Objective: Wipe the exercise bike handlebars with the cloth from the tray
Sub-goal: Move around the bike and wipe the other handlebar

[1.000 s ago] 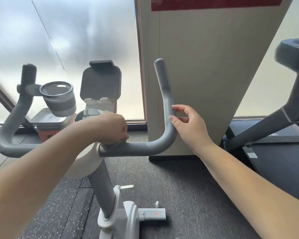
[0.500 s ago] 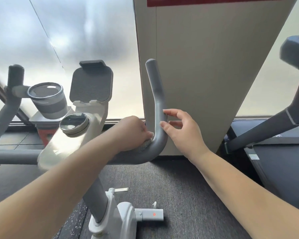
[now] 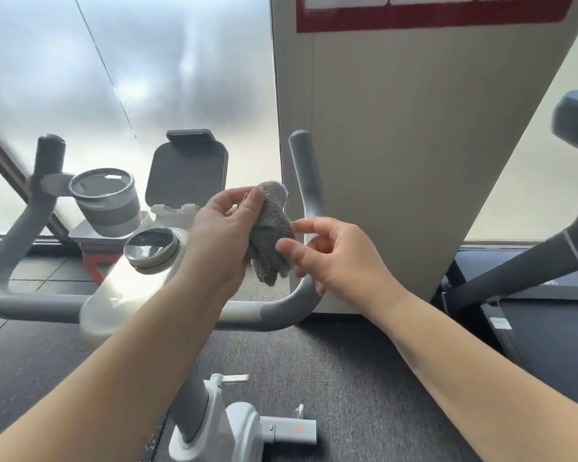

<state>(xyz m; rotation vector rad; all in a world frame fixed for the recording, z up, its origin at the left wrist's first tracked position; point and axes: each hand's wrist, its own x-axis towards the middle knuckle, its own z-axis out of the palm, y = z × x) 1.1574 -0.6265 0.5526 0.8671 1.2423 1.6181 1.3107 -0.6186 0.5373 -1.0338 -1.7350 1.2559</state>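
No legible text; red-and-white sign [image 3: 431, 11] on the pillar [image 3: 397, 145] unreadable.

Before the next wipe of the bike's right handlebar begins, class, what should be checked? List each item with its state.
1. Cloth held in the left hand: ok.
2. Cloth touching the right handlebar: not ok, it is lifted clear.
3. Right hand gripping the cloth: cannot tell, fingertips only near it.
4. Right handlebar free of hands: ok.
5. Cloth damp or clean: cannot tell.

Frosted window [image 3: 131, 78] glows behind a beige pillar [image 3: 397, 161]; dark grey carpet floor [image 3: 331, 368] below.
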